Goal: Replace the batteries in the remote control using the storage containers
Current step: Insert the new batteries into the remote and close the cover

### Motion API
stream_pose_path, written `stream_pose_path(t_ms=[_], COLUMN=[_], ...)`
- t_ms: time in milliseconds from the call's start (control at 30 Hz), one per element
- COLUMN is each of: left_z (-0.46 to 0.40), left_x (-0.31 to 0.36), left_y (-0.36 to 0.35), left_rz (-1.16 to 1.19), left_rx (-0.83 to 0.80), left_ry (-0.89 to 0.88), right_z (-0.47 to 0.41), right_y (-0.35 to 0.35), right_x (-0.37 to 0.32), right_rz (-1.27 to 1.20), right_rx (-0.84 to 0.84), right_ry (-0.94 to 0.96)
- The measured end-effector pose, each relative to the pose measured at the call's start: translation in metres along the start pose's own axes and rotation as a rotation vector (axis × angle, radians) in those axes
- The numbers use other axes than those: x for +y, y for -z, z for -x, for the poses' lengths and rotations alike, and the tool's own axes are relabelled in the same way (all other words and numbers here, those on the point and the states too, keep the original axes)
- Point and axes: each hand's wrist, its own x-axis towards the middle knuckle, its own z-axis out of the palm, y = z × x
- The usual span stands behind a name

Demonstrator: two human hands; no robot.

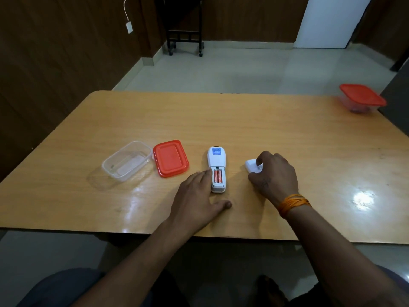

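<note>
A white remote control (216, 158) lies face down on the wooden table (243, 120), its battery bay uncovered with two orange batteries (217, 176) inside. My left hand (197, 200) rests flat on the table, fingertips touching the remote's left side by the bay. My right hand (274, 176) curls over the white battery cover (251, 165), which sits on the table right of the remote. A clear lidless container (126, 161) stands to the left, with its red lid (170, 158) lying beside it. A second clear container with a red lid on (361, 97) stands at the far right corner.
The table's near edge (199, 234) runs just under my forearms. Beyond the table lies a tiled floor with a black wheeled stand (186, 38) at the back wall. A dark surface (396, 103) borders the table on the right.
</note>
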Motion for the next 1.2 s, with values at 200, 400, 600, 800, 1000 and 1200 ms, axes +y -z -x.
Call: stream_pose_path(t_ms=[200, 400, 600, 800, 1000, 1200], left_z=[0.007, 0.003, -0.020, -0.024, -0.026, -0.029], left_x=[0.007, -0.003, -0.024, -0.029, -0.027, -0.029], left_y=[-0.008, -0.002, 0.002, -0.002, 0.001, 0.005], left_rz=[0.040, 0.149, 0.022, 0.007, -0.005, -0.007], left_rx=[0.033, 0.038, -0.005, -0.021, -0.057, -0.087], left_ry=[-0.015, -0.014, -0.086, -0.077, -0.074, -0.077], right_z=[0.020, 0.035, 0.039, 0.041, 0.036, 0.032], right_y=[0.005, -0.011, -0.023, -0.028, -0.030, -0.034], right_x=[-0.029, -0.043, -0.044, -0.043, -0.044, -0.046], right_rz=[-0.287, -0.287, -0.119, -0.062, -0.037, -0.024], right_rx=[0.056, 0.030, 0.057, 0.041, 0.056, 0.076], right_ry=[0.024, 0.145, 0.268, 0.306, 0.333, 0.346])
